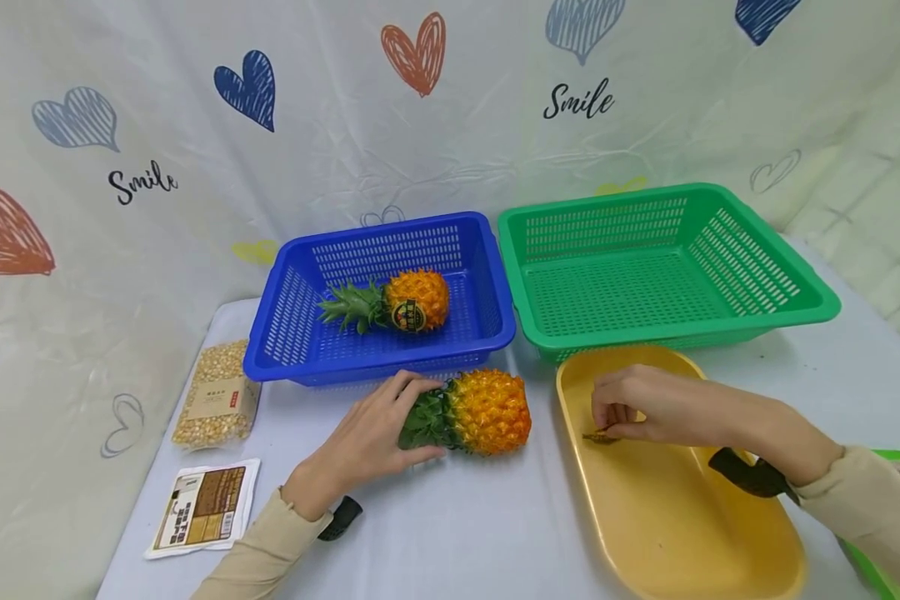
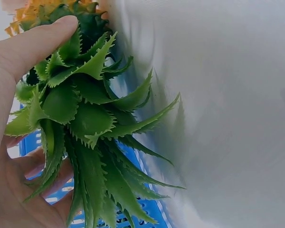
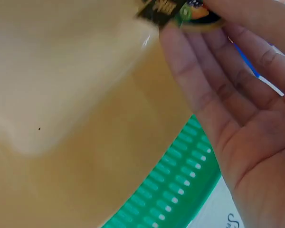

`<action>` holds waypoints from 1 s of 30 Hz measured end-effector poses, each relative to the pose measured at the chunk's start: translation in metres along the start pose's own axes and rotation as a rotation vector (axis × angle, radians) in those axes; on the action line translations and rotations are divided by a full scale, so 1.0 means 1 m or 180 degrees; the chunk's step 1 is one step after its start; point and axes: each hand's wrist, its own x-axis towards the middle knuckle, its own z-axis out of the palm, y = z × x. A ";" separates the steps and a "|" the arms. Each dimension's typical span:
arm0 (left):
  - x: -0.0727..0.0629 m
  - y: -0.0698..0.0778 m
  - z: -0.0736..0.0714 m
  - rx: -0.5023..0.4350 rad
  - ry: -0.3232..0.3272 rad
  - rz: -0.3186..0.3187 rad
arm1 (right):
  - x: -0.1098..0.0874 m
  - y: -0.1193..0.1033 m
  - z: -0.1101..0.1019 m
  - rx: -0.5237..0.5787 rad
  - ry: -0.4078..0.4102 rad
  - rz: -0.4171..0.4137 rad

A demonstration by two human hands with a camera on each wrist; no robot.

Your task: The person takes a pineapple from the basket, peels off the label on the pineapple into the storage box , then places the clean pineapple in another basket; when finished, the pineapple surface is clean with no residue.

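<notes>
On the white tablecloth a pineapple (image 1: pixel 491 412) lies on its side, its green crown (image 2: pixel 92 114) pointing left. My left hand (image 1: pixel 371 433) holds it by the crown, thumb on the near side and fingers behind the leaves. Over the yellow tray (image 1: pixel 667 517), my right hand (image 1: pixel 656 408) pinches a small dark fruit sticker (image 3: pixel 194 13) with a gold edge between thumb and fingertips. A second pineapple (image 1: pixel 427 292), bearing a similar round sticker (image 1: pixel 408 315), lies in the blue basket (image 1: pixel 378 360).
Right of the blue basket stands a green basket (image 1: pixel 682 327). At the left lie a bag of yellow kernels (image 1: pixel 210 408) and a flat white-and-brown packet (image 1: pixel 206 508). A green-edged item (image 1: pixel 866 571) shows partly beneath my right forearm. Behind hangs a heart-printed cloth (image 1: pixel 480 125).
</notes>
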 end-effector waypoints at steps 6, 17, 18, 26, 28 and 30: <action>0.001 0.001 -0.001 -0.0007 0.0005 0.0040 | 0.005 0.000 0.002 0.0034 -0.0174 -0.0005; 0.001 0.001 -0.001 0.0008 0.0030 0.0068 | 0.006 0.005 0.005 -0.0124 -0.0274 0.0002; 0.001 0.001 -0.001 0.0012 0.0030 0.0074 | 0.005 0.005 0.005 -0.0123 -0.0276 0.0014; 0.000 0.001 -0.001 0.0032 0.0012 0.0067 | 0.005 0.008 0.010 -0.0139 -0.0207 0.0024; 0.000 0.002 -0.001 0.0036 0.0010 0.0071 | 0.006 0.009 0.012 -0.0168 -0.0194 0.0025; 0.000 0.002 -0.001 0.0045 0.0008 0.0078 | 0.007 0.010 0.014 -0.0196 -0.0188 0.0037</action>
